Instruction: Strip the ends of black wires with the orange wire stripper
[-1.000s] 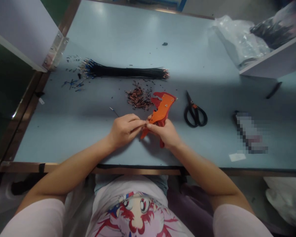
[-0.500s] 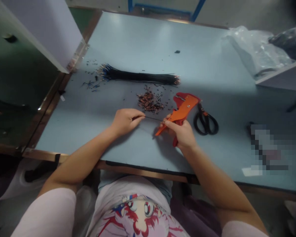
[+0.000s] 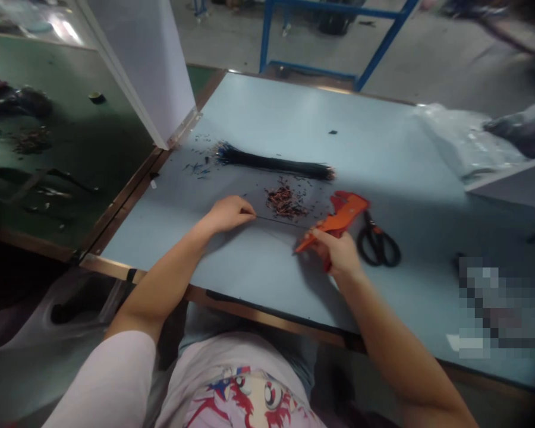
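Observation:
Between my two hands runs a thin dark wire (image 3: 279, 222). My left hand (image 3: 232, 214) pinches it at the left end. In my right hand (image 3: 341, 252) are orange-red wire strippers (image 3: 344, 215), jaws pointing away from me; the right thumb and fingers also lie at the wire's other end. Just beyond my hands is a small heap of coppery and dark scraps (image 3: 285, 201). Behind that lies a long bundle of black wires (image 3: 271, 163), with blue at the left end and copper tips at the right. Black-handled scissors (image 3: 378, 242) rest right of the strippers.
A pale blue tabletop (image 3: 267, 113) carries it all. An upright white panel (image 3: 147, 65) stands at the left edge. Clear plastic bags (image 3: 472, 139) lie at the far right beside another panel. A blurred-out object (image 3: 494, 297) is at the right. Small scraps (image 3: 198, 167) lie by the bundle's left end.
The camera view has shifted, so the table sits lower and more floor shows beyond. My hands are slightly further apart, with more wire showing between them.

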A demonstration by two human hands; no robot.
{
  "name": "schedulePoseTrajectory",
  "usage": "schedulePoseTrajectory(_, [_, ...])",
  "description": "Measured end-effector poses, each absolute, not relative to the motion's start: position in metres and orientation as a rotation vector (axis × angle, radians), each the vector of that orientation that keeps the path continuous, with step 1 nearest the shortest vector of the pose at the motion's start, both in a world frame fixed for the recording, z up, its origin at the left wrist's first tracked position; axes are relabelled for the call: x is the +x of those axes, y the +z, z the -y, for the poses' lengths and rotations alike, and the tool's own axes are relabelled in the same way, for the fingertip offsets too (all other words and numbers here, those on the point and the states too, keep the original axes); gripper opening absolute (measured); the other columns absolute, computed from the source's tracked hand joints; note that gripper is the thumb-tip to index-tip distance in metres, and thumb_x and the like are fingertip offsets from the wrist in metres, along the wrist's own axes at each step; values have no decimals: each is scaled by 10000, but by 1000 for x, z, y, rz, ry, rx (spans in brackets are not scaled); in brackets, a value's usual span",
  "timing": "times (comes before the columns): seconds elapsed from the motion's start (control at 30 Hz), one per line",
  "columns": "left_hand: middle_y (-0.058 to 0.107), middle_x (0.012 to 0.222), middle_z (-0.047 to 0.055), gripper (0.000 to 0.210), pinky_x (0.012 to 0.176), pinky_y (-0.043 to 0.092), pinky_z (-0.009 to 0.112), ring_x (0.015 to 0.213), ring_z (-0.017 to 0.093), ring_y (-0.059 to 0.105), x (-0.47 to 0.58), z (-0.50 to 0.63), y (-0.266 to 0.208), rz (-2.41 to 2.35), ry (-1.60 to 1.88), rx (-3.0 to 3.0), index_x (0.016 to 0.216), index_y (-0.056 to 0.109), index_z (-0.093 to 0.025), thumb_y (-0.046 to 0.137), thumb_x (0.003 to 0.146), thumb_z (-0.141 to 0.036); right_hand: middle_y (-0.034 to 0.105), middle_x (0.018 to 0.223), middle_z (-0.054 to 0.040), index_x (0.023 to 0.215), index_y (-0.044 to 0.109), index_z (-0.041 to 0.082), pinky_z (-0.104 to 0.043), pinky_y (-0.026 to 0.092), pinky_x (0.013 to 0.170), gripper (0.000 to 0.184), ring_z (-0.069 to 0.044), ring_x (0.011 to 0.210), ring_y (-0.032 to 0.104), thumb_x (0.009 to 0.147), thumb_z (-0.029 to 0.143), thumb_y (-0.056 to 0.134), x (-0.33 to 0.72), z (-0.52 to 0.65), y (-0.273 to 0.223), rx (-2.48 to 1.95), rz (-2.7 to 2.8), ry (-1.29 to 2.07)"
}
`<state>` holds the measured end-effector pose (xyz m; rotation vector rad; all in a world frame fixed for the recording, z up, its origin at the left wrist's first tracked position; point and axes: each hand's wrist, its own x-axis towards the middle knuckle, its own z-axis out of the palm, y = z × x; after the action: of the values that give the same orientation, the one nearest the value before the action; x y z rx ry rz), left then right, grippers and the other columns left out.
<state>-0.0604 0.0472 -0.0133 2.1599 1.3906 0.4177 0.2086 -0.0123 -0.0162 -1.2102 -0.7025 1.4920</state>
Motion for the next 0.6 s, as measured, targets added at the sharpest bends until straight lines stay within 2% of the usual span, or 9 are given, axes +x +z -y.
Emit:
schedulePoseTrajectory(0.1, [730,883,71,180,740,476,364,872,255,653,-55,-43,-14,-1465,393,2356,823,732,-223,560,787,-257,595,695,18,834,515,182,-329,569,583,383,-163,628,636,559,174,780,201,16,-19,-1162,671,1651])
schedulePoseTrajectory(0.13, [726,929,77,182,791,468,393,927,276,642,-49,-40,-14,-1446,432,2454,877,725,-223,580,781,-275,593,689,25,838,505,182,-323,570,589,389,-155,621,636,561,180,778,199,17,-20,-1141,661,1696])
schedulePoseTrajectory(0.2, [704,1050,91,330,872,437,451,991,306,626,-35,-32,-14,-1401,541,2554,1051,678,-228,652,740,-335,593,683,33,848,495,181,-300,562,585,400,-144,612,640,561,182,773,196,20,-22,-1127,662,1731])
schedulePoseTrajectory(0.27, [694,1082,92,383,905,424,456,1024,298,623,-20,-21,-14,-1311,686,2544,1099,636,-222,656,752,-384,599,668,23,847,508,168,-302,558,582,393,-153,604,648,560,174,777,193,21,-23,-1129,658,1717])
schedulePoseTrajectory(0.37, [713,947,71,316,813,476,376,873,239,661,-4,-8,-16,-1130,761,2446,1059,623,-203,586,814,-400,606,647,15,836,536,155,-314,557,565,366,-164,580,649,562,148,778,191,21,-23,-1123,651,1724])
schedulePoseTrajectory(0.47, [705,838,23,212,679,492,286,719,181,655,2,-3,-17,-1100,809,2301,901,645,-230,526,853,-400,605,621,6,798,552,145,-306,556,533,336,-171,561,645,559,117,788,191,20,-21,-1124,626,1721])
schedulePoseTrajectory(0.6, [699,795,-12,180,632,477,280,686,180,646,-2,-8,-19,-1073,752,2356,839,652,-276,533,830,-410,606,624,15,789,546,156,-265,548,506,306,-154,544,642,593,66,762,193,17,-20,-1127,614,1761])
